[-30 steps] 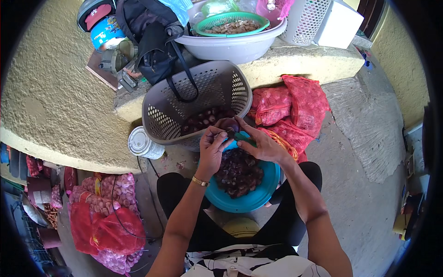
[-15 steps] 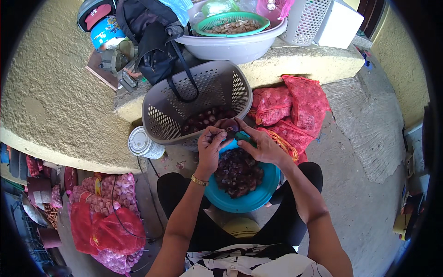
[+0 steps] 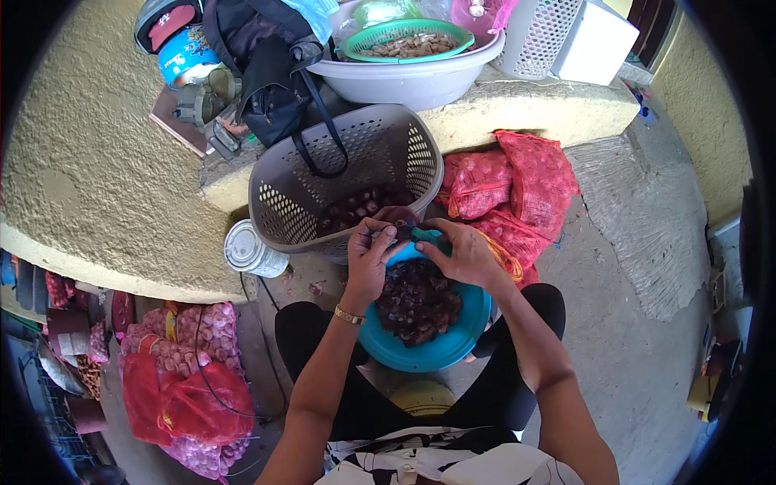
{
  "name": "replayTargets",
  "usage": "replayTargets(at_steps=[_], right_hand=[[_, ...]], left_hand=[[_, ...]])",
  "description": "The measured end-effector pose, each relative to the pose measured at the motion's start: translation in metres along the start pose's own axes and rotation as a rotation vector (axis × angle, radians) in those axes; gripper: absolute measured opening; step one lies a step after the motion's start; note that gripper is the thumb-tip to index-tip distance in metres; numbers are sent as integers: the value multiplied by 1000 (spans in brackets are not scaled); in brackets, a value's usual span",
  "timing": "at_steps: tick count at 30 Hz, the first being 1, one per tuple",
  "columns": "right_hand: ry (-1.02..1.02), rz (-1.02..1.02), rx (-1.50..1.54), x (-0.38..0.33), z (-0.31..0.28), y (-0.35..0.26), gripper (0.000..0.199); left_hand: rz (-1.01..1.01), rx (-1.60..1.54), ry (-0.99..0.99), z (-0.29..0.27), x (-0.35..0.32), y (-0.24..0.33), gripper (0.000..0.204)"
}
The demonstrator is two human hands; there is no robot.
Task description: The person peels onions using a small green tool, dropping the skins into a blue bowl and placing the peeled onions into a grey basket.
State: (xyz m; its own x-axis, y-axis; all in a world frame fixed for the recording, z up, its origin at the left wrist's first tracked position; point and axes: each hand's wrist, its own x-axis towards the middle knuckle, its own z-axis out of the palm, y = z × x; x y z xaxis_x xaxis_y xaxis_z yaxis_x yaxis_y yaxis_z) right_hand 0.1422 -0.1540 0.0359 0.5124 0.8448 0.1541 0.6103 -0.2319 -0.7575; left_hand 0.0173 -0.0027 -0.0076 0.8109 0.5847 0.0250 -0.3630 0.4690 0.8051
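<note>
My left hand [image 3: 368, 260] is closed around a dark red onion [image 3: 399, 215], its thumb and fingers pinched along the near side. Close against it, my right hand [image 3: 470, 255] grips the green handle of a small knife [image 3: 432, 241]; its blade is mostly hidden between the hands. Both hands are above the far rim of a turquoise basin [image 3: 477, 319], which holds a heap of dark onion skins and trimmings [image 3: 418, 301]. Just beyond stands a grey perforated basket [image 3: 271, 230] with several red onions [image 3: 368, 204] at its bottom.
Red mesh sacks [image 3: 537, 182] lie to the right of the basket. A white lidded bucket [image 3: 246, 249] stands left of it, and garlic sacks [image 3: 198, 380] lie at lower left. On the ledge [image 3: 558, 109] rest a grey tub [image 3: 396, 85] and a black bag [image 3: 275, 105].
The right index finger has drawn back from the onion, and the right hand with the knife has shifted slightly right. The left hand keeps its hold, with the onion slightly turned.
</note>
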Motion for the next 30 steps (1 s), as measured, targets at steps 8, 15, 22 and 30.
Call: replayTargets(at_steps=[8,15,22,30], right_hand=[[20,-36,49,-3,16,-7,51],[36,-58,58,-3,15,-8,53],[95,-97,-18,-2,9,0,53],[-112,10,9,0,-9,-17,49]], left_hand=[[-15,-93,109,-6,-2,-5,12],[-194,-372,37,4,-5,4,32],[-147,-307,18,12,-6,-5,28],[-109,-111,64,4,-6,-1,26]])
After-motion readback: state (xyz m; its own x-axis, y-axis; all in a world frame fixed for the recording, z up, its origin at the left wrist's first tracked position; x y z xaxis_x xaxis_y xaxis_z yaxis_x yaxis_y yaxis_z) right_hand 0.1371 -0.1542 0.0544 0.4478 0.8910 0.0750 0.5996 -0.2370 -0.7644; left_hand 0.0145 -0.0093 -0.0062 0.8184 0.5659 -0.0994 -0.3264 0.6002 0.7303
